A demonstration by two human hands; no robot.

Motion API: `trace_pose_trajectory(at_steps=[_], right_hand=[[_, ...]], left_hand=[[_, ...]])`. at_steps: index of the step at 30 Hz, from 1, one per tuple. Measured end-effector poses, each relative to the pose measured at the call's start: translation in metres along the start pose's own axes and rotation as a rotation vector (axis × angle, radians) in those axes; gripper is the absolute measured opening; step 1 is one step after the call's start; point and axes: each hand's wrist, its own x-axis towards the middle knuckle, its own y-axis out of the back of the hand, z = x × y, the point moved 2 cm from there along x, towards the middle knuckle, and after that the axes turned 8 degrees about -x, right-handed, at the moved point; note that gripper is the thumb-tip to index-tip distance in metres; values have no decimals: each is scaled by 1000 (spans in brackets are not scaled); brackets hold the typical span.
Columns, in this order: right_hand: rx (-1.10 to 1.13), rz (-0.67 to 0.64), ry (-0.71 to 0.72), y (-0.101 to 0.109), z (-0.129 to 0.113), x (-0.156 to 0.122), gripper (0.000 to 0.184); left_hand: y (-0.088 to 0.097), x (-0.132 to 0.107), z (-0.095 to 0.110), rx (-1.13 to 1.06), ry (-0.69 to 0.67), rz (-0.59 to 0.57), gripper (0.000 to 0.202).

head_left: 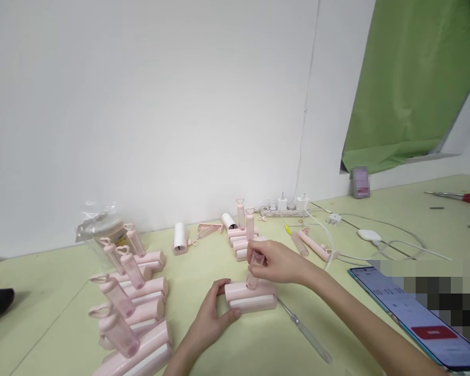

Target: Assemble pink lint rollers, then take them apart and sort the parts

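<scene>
Near-left stack: finished pink rollers (135, 313) lie in a row along the table (43, 324) at your left, each with a heart-topped stem tilted up, well apart from both hands.
Near-right: a phone (411, 313) lies flat beside your right forearm, and a clear-handled tool (305, 330) lies on the table just right of the work, untouched.
Left hand: your left hand (211, 313) wraps the left end of the roller body (251, 298), fingers curled over the top and thumb on the front edge, closed on it and pressing it to the table.
Roller body: it rests on the table between your hands, its long axis running left to right across your view.
Right hand: your right hand (278, 263) comes in from the right, just above and behind the body, fingertips pinched closed on the upper part of the handle (254, 270).
Handle: a clear pinkish tube, upright, its lower end meeting the middle of the body's top; you cannot tell whether it is seated in it.
Relation: the handle's axis stands square to the body's, directly over it; the right hand is the nearer to the join.
Farther: more pink rollers (243, 241), a white roll (179, 237) and a power strip (284, 211) sit by the wall.
</scene>
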Motion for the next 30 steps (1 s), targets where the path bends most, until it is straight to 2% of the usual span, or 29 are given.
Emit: trace_pose_trajectory(at_steps=[3, 10, 18, 24, 27, 30], right_hand=[[-28, 6, -19, -3, -6, 0, 4], [-54, 37, -24, -11, -22, 9, 16], [-52, 104, -10, -10, -11, 4, 17], [-35, 35, -4, -8, -12, 2, 10], [-38, -36, 10, -2, -15, 1, 4], [-52, -127, 19, 7, -18, 1, 7]], left_hand=[[-1, 0, 2, 2, -3, 8, 49], [-1, 0, 4, -5, -34, -14, 50], [-2, -1, 1, -18, -28, -1, 51], [-1, 0, 3, -17, -31, 1, 51], [-2, -1, 2, -23, -30, -4, 50], [-3, -1, 2, -42, -45, 9, 49]])
